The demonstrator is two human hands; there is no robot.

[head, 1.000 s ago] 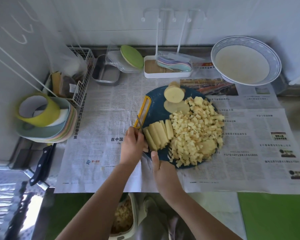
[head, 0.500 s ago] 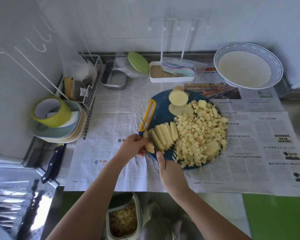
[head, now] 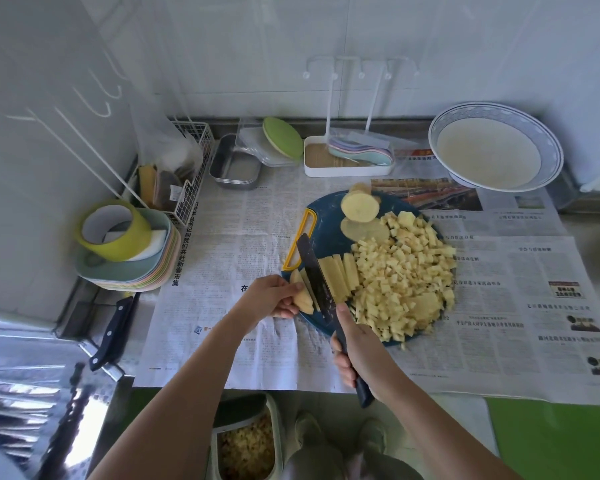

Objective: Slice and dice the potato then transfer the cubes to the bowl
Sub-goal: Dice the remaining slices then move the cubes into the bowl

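A round blue cutting board with a yellow handle lies on newspaper. A heap of potato cubes covers its right half, with a potato half and a flat slice at its far side. Several potato strips lie side by side at the near left. My left hand pinches the leftmost potato piece. My right hand grips the dark handle of a knife, whose blade lies flat-sided across the strips, tip pointing away. A white bowl with a blue rim stands at the far right.
A second knife lies at the left counter edge. Stacked plates with a yellow tape roll, a wire basket, a metal tin and a white rack line the left and back. A bin with potato bits sits below the counter.
The knife blade, seen edge-on before, has tilted so its flat side shows, resting between the left piece and the strips. My right hand has drawn back toward me. The view has shifted.
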